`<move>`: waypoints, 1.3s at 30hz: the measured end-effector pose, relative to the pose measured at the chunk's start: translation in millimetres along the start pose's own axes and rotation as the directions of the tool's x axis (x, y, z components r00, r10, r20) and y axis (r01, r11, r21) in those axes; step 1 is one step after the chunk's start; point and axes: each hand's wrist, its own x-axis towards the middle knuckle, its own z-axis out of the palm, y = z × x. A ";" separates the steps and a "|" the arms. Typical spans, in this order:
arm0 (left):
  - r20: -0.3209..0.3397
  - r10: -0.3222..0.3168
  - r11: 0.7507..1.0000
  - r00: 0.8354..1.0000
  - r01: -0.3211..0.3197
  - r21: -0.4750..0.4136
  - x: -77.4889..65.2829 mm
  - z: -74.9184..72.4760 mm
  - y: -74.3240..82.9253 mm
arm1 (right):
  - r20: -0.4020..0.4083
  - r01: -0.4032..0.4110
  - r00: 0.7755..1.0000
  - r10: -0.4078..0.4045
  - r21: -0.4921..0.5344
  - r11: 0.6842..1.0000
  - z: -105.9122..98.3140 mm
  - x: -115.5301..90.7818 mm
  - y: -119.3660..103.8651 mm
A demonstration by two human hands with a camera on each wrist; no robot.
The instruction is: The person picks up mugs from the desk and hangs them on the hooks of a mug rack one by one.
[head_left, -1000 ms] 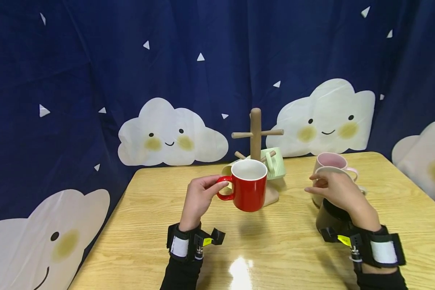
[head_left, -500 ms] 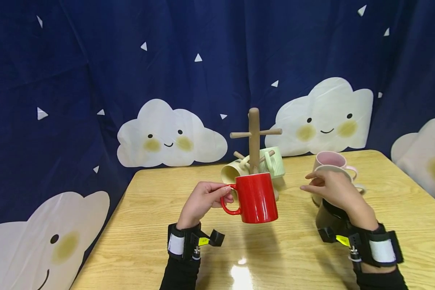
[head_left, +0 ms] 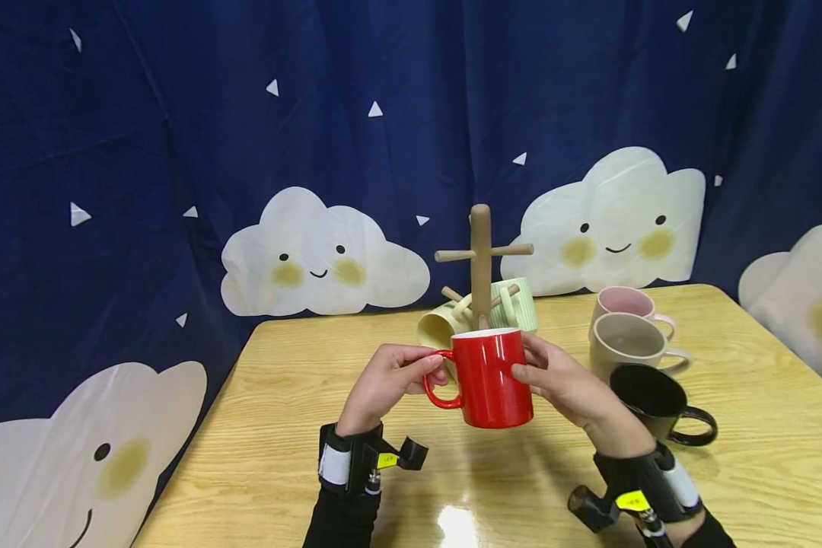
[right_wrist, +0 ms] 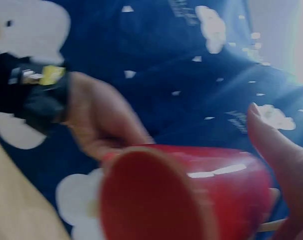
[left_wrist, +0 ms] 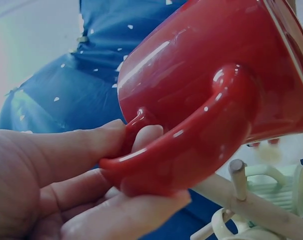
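- Well, the left hand [head_left: 387, 384] pinches the red mug [head_left: 491, 384] by its handle [left_wrist: 191, 142], in front of the rack [head_left: 481, 266].
- Right hand [head_left: 565, 384] straddles the side, thumb [right_wrist: 274, 137] spread; best to secure that side first.

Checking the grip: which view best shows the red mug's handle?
The left wrist view: the handle is large and close, with the left hand pinching it. The head view shows it smaller, in side profile. In the right wrist view, the blurred mug mostly hides it.
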 end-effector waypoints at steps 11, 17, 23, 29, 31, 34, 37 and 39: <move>0.001 -0.017 1.000 1.000 0.017 0.016 2.6 9.0 0.7 | -0.146 -0.080 0.985 0.089 0.067 0.995 24.1 9.4 7.8; -0.013 -0.017 0.998 1.000 0.018 0.065 2.2 10.8 1.0 | -0.202 -0.085 0.974 0.102 0.090 0.992 28.5 9.7 9.0; -0.080 0.019 0.992 0.997 -0.008 0.128 -6.7 2.0 7.0 | -0.229 -0.050 0.971 0.069 0.086 0.995 21.1 7.7 6.2; -0.232 -0.008 0.999 0.973 0.019 0.044 -20.7 -22.4 10.9 | -0.296 0.009 0.955 0.016 0.081 0.997 -11.5 -0.9 1.7; -0.244 -0.011 0.999 0.970 0.023 0.047 -24.1 -28.8 11.6 | -0.321 0.021 0.947 0.004 0.073 0.997 -20.7 -2.8 1.9; -0.238 0.001 0.997 0.971 0.016 0.071 -26.8 -34.3 12.9 | -0.341 0.025 0.940 0.004 0.081 0.996 -25.8 -1.3 3.5; -0.233 0.013 0.996 0.972 0.009 0.094 -27.7 -35.5 14.2 | -0.372 0.010 0.928 0.033 0.113 0.994 -20.0 5.2 6.9; -0.229 0.014 0.994 0.973 0.011 0.107 -27.9 -35.2 14.3 | -0.414 -0.004 0.908 0.061 0.137 0.991 -13.3 10.9 10.8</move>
